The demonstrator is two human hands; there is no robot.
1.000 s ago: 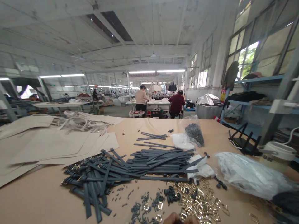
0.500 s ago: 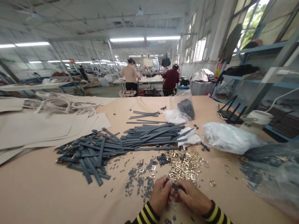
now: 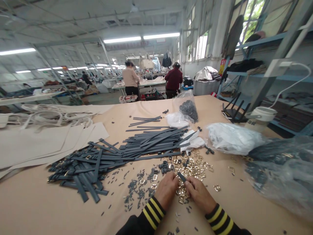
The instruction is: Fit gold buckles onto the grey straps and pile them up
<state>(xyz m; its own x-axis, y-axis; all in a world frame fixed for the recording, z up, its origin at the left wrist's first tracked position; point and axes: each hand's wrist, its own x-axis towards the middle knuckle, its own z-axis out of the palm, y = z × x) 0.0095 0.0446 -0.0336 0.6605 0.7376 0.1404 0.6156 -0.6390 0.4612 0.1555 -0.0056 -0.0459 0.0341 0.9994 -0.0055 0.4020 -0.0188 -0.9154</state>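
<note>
Between the thumb and fingers of my right hand (image 3: 199,193) is a short dark grey strap (image 3: 181,177), its end pointing up and left. My left hand (image 3: 167,188) is closed, its fingers curled at the near edge of the pile of gold buckles (image 3: 189,166); what they grip, if anything, is hidden. To the left of it lie many small dark grey pieces (image 3: 140,192) and a few loose buckles. Dark rounded bits (image 3: 164,167) sit just beyond my left hand.
Long dark grey straps (image 3: 151,142) lie stacked beyond the buckles, with buckled straps (image 3: 80,166) heaped at left. Beige panels (image 3: 36,140) cover the far left. Clear plastic bags (image 3: 232,138) and a black router (image 3: 236,109) stand at right. Two people work at a farther table.
Both hands have moved forward to the buckle pile and a little apart. The dark strap now shows in my right hand alone. The view has shifted slightly to the right.
</note>
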